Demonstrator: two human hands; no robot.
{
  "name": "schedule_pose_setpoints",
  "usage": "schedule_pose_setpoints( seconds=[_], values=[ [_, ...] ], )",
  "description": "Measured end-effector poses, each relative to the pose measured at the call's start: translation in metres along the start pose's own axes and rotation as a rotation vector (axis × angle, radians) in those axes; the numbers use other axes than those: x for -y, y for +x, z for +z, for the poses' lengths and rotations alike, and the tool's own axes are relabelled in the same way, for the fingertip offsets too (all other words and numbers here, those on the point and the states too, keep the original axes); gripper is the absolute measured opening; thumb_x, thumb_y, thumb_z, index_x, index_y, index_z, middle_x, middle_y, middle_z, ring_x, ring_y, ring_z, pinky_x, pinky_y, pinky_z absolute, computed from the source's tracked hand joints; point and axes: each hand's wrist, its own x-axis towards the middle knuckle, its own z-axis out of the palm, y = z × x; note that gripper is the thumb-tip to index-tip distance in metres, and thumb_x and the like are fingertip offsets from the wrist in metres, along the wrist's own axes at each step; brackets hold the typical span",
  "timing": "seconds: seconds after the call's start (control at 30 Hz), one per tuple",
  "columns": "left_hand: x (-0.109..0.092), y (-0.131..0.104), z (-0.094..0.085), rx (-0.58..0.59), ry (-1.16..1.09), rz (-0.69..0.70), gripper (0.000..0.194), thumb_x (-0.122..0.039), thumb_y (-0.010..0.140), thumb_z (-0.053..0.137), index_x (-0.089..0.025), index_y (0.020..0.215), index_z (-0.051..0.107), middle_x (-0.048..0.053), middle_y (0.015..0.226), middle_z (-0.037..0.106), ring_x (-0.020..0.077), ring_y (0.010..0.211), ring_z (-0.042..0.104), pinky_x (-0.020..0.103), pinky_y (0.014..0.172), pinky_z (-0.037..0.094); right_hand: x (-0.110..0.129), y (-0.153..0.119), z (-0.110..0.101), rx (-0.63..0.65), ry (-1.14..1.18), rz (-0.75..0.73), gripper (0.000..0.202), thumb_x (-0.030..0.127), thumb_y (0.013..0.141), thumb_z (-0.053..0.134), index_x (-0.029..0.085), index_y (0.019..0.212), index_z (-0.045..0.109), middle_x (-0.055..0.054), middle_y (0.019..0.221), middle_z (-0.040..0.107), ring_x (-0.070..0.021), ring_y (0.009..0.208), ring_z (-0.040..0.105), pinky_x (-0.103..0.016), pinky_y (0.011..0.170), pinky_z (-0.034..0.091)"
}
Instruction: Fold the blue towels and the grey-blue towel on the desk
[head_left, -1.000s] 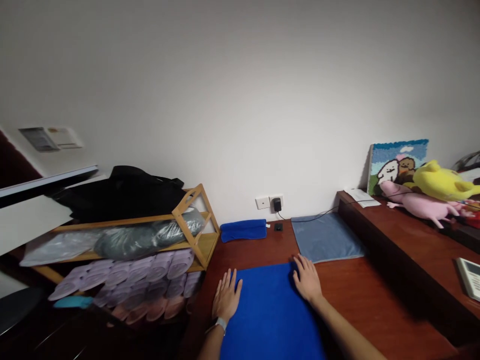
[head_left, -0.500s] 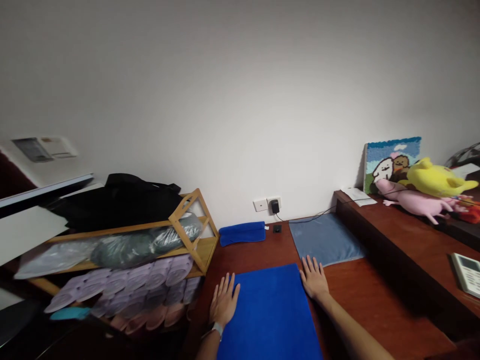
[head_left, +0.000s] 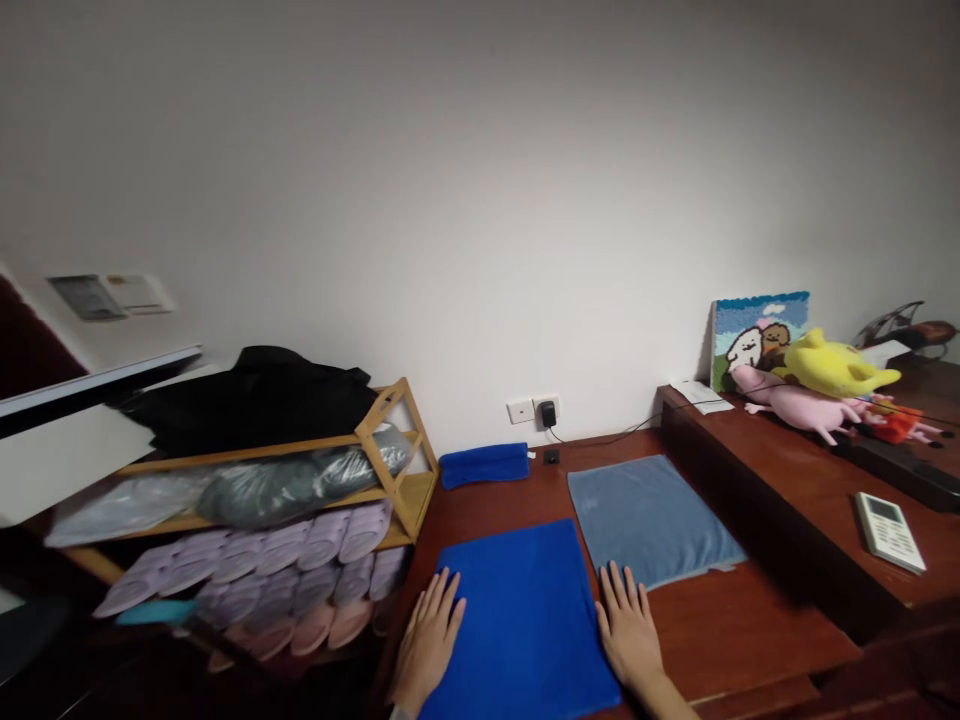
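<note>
A bright blue cloth lies spread flat on the reddish-brown wooden desk. On its left edge rests my left hand, palm down with the fingers stretched out. My right hand lies flat at the cloth's right edge, fingers also extended. Just beyond the right fingertips is a grey-blue cloth, laid out with slight wrinkles near its front edge. Farther back, a folded blue cloth with a small white tag sits against the wall.
A black adapter is plugged into the wall, its cable running right. On the raised ledge at right are plush toys, a dog picture and a white remote. At left stands a wooden rack holding several slippers.
Both hands have come nearer to me along the blue cloth's sides. The grey-blue cloth now reaches farther forward, and the blue cloth's near edge shows. The view has shifted slightly.
</note>
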Motion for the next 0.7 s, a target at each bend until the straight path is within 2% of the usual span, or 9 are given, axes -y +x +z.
schedule_pose_setpoints(
  seconds=[0.1,0.2,0.3,0.4,0.5,0.6,0.7],
  values=[
    [-0.016,-0.063,-0.021,-0.016,-0.037,0.112,0.053,-0.048,0.104,0.042,-0.035,0.155,0.043,-0.001,0.161,0.046,0.0234,0.148,0.043,0.045,0.120,0.043,0.001,-0.033,-0.016,-0.075,0.090,-0.181,0.053,0.041,0.104,0.035,0.030,0.154,0.046,-0.002,0.166,0.035,-0.0292,0.154,0.029,-0.054,0.125,0.029],
    [-0.022,-0.122,-0.038,0.048,-0.036,0.213,0.060,-0.048,0.101,0.051,-0.041,0.158,0.035,-0.002,0.163,0.043,0.0243,0.147,0.045,0.043,0.117,0.047,-0.003,-0.073,-0.024,-0.027,0.149,-0.433,0.047,0.039,0.103,0.043,0.036,0.149,0.052,0.001,0.162,0.042,-0.0255,0.148,0.042,-0.046,0.123,0.037],
    [-0.019,-0.158,-0.044,0.067,-0.024,0.255,0.068,-0.042,0.100,0.053,-0.039,0.162,0.024,-0.001,0.165,0.039,0.0251,0.146,0.045,0.044,0.116,0.048,-0.012,-0.102,-0.021,0.041,0.122,-0.578,0.058,0.034,0.099,0.051,0.034,0.156,0.042,-0.001,0.162,0.042,-0.0253,0.146,0.043,-0.043,0.121,0.039],
    [-0.011,-0.171,-0.041,-0.019,-0.024,0.264,0.066,-0.023,0.099,0.046,-0.040,0.160,0.027,-0.003,0.160,0.047,0.0211,0.141,0.052,0.040,0.113,0.051,-0.021,-0.111,-0.017,0.047,0.099,-0.632,0.066,0.018,0.095,0.049,0.033,0.158,0.037,-0.001,0.159,0.046,-0.0219,0.145,0.045,-0.039,0.120,0.041],
    [-0.006,-0.173,-0.040,-0.102,-0.031,0.317,0.068,-0.009,0.093,0.040,-0.041,0.153,0.045,-0.005,0.147,0.062,0.0174,0.129,0.062,0.033,0.106,0.056,-0.025,-0.110,-0.021,0.058,0.115,-0.653,0.062,0.011,0.094,0.047,0.035,0.151,0.049,0.001,0.152,0.055,-0.0187,0.139,0.053,-0.034,0.115,0.047],
    [-0.007,-0.176,-0.050,-0.140,-0.044,0.329,0.062,-0.008,0.091,0.037,-0.039,0.138,0.064,-0.005,0.131,0.074,0.0159,0.116,0.072,0.027,0.097,0.060,-0.022,-0.113,-0.036,0.049,0.123,-0.640,0.055,0.007,0.093,0.047,0.030,0.140,0.063,-0.002,0.139,0.067,-0.0199,0.128,0.063,-0.032,0.108,0.051],
    [-0.015,-0.180,-0.073,-0.138,-0.093,0.249,0.052,-0.014,0.093,0.039,-0.038,0.125,0.072,-0.003,0.116,0.080,0.0167,0.104,0.077,0.025,0.092,0.062,-0.017,-0.117,-0.059,0.004,0.088,-0.631,0.054,0.001,0.090,0.045,0.026,0.134,0.066,-0.004,0.127,0.074,-0.0201,0.114,0.070,-0.032,0.101,0.054]
  ],
)
